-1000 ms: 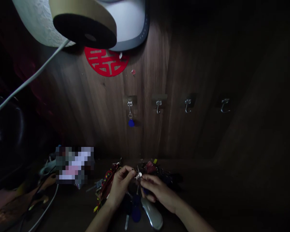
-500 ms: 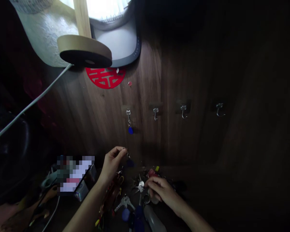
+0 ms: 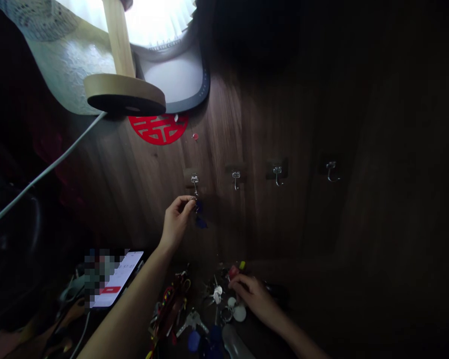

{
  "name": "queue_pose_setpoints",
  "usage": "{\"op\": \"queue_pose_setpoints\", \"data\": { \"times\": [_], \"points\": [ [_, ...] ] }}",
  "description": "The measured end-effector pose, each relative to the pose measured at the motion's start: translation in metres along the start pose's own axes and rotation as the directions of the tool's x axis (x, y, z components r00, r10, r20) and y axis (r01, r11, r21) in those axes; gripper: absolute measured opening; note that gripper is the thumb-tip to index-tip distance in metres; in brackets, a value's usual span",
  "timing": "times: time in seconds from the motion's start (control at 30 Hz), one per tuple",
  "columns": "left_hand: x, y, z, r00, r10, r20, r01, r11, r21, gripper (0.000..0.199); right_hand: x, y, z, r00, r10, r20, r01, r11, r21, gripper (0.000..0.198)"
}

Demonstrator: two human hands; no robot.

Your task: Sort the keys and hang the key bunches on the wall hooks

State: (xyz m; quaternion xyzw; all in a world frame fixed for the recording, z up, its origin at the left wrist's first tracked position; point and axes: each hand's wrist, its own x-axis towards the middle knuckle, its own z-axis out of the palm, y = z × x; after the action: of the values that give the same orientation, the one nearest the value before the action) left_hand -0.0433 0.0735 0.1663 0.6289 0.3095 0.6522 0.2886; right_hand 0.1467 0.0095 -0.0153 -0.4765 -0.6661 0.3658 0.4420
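Observation:
At the leftmost metal hook (image 3: 195, 184), my left hand (image 3: 176, 224) pinches a key ring with a blue key fob (image 3: 201, 222) dangling from it. Another blue fob (image 3: 199, 205) is partly visible beside the fingertips, just under the hook. The fingers cover the rings, so whether they touch the hook cannot be told. Lower down, my right hand (image 3: 254, 296) has its fingers closed at a dark red item (image 3: 233, 271) in the pile. What they grip, if anything, is hidden. Silver keys (image 3: 217, 294) and round white tags (image 3: 239, 313) lie beside it.
Three more hooks, including the nearest one (image 3: 236, 179), run rightward along the wooden panel. A lamp base (image 3: 125, 92) and caps are above. A lit phone (image 3: 121, 276) stands lower left. Blue fobs, a grey object (image 3: 236, 344) and beaded cords (image 3: 168, 301) lie in front.
My left hand has risen with the blue key fob from below to the leftmost hook. My right hand stays low by the pile, its fingers now closer to the red item. The view shifted slightly.

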Motion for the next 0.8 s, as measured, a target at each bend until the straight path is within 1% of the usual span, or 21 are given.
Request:
{"op": "queue_pose_setpoints", "data": {
  "times": [0.1,0.27,0.43,0.6,0.7,0.8],
  "points": [
    [0.009,0.003,0.004,0.999,0.039,-0.036,-0.039,0.999,0.002,0.022,0.0,0.003,0.0,1.0,-0.004,0.016,0.004,1.0,-0.019,0.029],
    [0.017,0.002,0.008,0.996,0.054,-0.074,-0.052,0.998,0.021,0.022,0.001,0.007,0.0,0.999,-0.005,0.032,0.007,0.999,-0.044,0.028],
    [0.023,-0.004,0.008,0.996,0.065,-0.068,-0.061,0.996,0.062,0.022,0.001,0.008,0.0,0.999,0.003,0.048,0.0,0.998,-0.066,0.027],
    [0.021,-0.008,0.008,0.995,0.084,-0.046,-0.078,0.991,0.112,0.018,0.001,0.008,0.001,0.999,0.008,0.035,-0.006,0.997,-0.07,0.026],
    [0.019,-0.014,0.006,0.997,0.069,-0.021,-0.066,0.992,0.106,0.017,0.001,0.005,0.001,0.999,0.006,0.034,-0.003,0.997,-0.076,0.027],
    [0.018,-0.023,0.004,0.999,0.046,-0.018,-0.044,0.994,0.096,0.018,0.0,0.003,0.001,0.999,0.006,0.033,-0.003,0.997,-0.082,0.028]
  ]
}}
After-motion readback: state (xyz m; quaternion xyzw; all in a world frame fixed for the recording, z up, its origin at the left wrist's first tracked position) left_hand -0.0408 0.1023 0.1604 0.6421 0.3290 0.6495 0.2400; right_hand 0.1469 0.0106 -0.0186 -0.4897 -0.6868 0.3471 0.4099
